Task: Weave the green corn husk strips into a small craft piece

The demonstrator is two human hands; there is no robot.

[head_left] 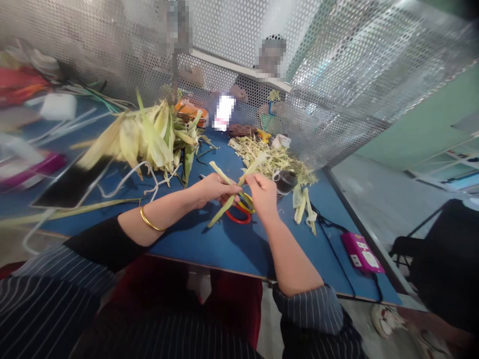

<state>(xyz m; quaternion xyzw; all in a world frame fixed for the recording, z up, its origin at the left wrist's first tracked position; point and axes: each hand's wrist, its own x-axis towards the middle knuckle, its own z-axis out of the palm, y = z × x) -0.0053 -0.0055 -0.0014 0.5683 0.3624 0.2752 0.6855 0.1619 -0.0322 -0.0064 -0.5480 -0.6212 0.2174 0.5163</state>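
Pale green corn husk strips [218, 214] cross each other between my hands, above the front middle of the blue table. My left hand [210, 190] pinches them between thumb and fingers where they cross. The fingertips of my right hand [263, 193] are closed on the upper strip, whose pale end sticks up past them. Directly below lie scissors [239, 221] with red and yellow handles, partly hidden by my hands and the strips. A black spool [287, 181] is just beyond my right hand.
Corn husks [145, 137] are heaped at the left back, beside a dark flat panel [71, 184] and white wire [125, 180]. Husk scraps [258, 152] pile up at the right back. A magenta power strip [362, 253] sits at the right edge. Perforated metal screen [232, 30] closes the back; people are behind it.
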